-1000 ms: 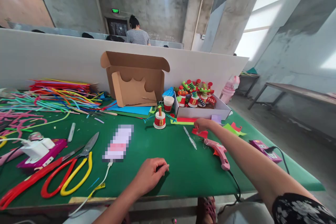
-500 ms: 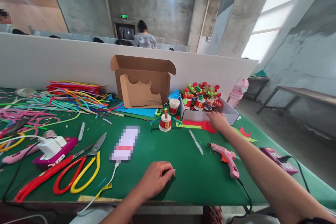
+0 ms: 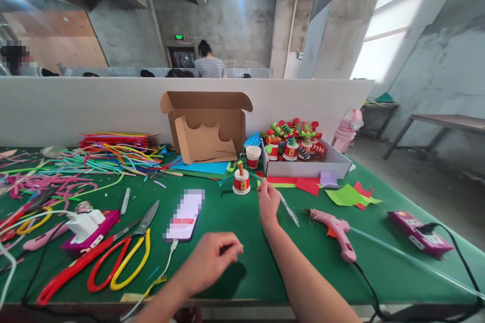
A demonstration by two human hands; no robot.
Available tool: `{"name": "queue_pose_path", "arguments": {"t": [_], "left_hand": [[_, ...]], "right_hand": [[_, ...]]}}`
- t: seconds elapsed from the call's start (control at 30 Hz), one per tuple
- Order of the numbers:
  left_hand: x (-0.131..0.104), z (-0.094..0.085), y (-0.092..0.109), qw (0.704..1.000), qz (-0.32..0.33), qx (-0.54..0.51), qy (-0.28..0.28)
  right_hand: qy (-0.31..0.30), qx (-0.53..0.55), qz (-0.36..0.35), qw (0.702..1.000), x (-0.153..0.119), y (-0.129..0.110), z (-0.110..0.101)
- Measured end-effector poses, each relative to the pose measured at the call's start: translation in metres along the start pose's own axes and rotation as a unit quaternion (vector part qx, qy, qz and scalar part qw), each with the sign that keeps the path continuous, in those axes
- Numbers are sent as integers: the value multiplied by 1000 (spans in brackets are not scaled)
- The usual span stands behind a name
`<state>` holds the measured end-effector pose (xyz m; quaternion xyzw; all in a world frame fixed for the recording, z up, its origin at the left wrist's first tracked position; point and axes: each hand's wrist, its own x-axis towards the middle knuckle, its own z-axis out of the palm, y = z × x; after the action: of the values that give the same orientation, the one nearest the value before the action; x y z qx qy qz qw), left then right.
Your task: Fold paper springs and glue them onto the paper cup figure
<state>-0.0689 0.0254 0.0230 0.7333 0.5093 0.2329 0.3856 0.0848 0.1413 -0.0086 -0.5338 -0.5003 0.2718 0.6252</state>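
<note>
My left hand hovers over the green table near its front edge, fingers curled; whatever they may hold is too small to see. My right hand is just right of a small red-and-white paper-cup figure with a spring neck and teal spiral arms. Its fingertips are pinched together by a scrap of red paper, and their contents cannot be made out. A white pen lies just right of this hand. Farther right rests a pink glue gun. Stacked paper cups stand behind the figure.
Several cup figures fill a white box at the back right. An open cardboard box leans against the white partition. Scissors, a phone, pipe cleaners, and a purple power strip are also on the table.
My right hand has moved left from the white box towards the cup figure. My left hand has shifted slightly left. The view has tilted up a little.
</note>
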Motion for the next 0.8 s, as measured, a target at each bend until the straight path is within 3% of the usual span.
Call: {"name": "queue_pose_path", "arguments": {"t": [0.1,0.2,0.3,0.37,0.5,0.63,0.8], "left_hand": [[22,-67,-6,991,-3,98,86],[69,-130,-23,955,-7,261,138],[120,-161,-44,912,-46,372,169],[147,-162,-57,893,-67,414,163],[183,-139,-74,886,-51,445,119],[201,-115,-85,883,-26,463,69],[211,-105,-95,871,-23,489,39]], "right_hand": [[-10,-30,-43,999,-11,-4,-5],[-103,-50,-108,988,-26,-10,-5],[-171,-63,-151,972,-35,-10,0],[-191,-70,-166,965,-37,-8,2],[-211,-89,-185,956,-38,-4,3],[-217,-98,-190,953,-38,-3,3],[-227,-99,-194,949,-39,-3,4]]}}
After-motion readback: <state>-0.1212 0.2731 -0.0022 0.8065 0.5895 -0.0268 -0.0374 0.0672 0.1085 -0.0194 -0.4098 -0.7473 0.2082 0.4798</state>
